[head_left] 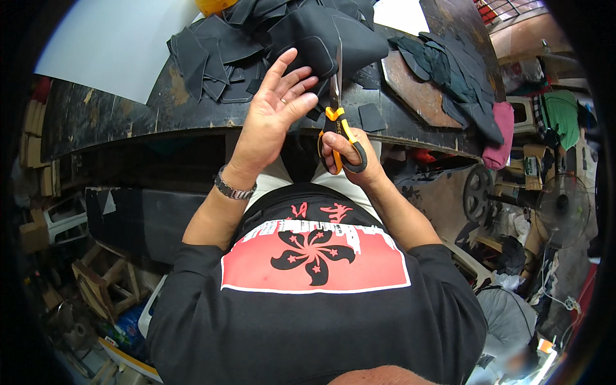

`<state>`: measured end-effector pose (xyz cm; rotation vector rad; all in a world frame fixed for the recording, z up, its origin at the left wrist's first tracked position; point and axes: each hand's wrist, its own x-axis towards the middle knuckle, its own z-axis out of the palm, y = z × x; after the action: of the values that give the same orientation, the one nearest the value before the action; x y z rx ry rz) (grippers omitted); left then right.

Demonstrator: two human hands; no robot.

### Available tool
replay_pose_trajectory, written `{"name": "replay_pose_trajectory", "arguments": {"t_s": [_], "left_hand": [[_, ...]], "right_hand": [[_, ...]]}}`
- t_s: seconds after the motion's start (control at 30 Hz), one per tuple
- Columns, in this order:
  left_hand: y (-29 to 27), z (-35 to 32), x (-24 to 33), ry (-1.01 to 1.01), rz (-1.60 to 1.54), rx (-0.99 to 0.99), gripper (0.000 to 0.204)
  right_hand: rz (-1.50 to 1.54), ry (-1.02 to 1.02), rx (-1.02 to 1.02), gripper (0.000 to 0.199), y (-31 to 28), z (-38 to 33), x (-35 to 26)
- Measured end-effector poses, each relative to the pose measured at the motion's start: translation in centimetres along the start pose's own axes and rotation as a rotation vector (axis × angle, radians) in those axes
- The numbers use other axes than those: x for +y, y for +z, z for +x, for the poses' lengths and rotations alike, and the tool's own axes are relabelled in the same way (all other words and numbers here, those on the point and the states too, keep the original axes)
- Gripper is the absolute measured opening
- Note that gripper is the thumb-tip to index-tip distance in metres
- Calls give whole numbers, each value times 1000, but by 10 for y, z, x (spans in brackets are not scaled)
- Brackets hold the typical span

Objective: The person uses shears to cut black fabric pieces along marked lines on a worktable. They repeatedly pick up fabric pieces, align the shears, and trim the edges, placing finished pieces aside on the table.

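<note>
My right hand (355, 157) grips a pair of scissors (334, 114) with yellow and black handles, fingers through the loops. Their blades look closed and point away from me, lying in front of a large black fabric piece (301, 42) with a pale outline on it. To the left of the blades, my left hand (273, 119) is open, palm turned up and fingers apart, holding nothing. Its fingertips are close to the fabric piece; whether they touch it I cannot tell. More black cut pieces (215, 54) are heaped beyond and to the left of this hand.
The worn dark table (115, 119) spans the far side. A white sheet (115, 45) covers its left part. At right, dark pieces (449, 74) lie by a brown board (417, 93). A small black square (371, 117) sits near the front edge. A fan (561, 202) stands at right.
</note>
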<state>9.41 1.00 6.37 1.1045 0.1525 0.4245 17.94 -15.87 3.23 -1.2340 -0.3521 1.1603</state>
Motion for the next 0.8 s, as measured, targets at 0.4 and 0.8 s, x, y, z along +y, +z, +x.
{"name": "replay_pose_trajectory", "arguments": {"t_s": [0.4,0.8], "left_hand": [[1,14,-8,-271,-1031,1,42],[4,29,-24,201,-292,207,33]], "right_hand": [[44,-77,28,36,3,1,-6],[-358,23,62,30,1,9,-10]]}}
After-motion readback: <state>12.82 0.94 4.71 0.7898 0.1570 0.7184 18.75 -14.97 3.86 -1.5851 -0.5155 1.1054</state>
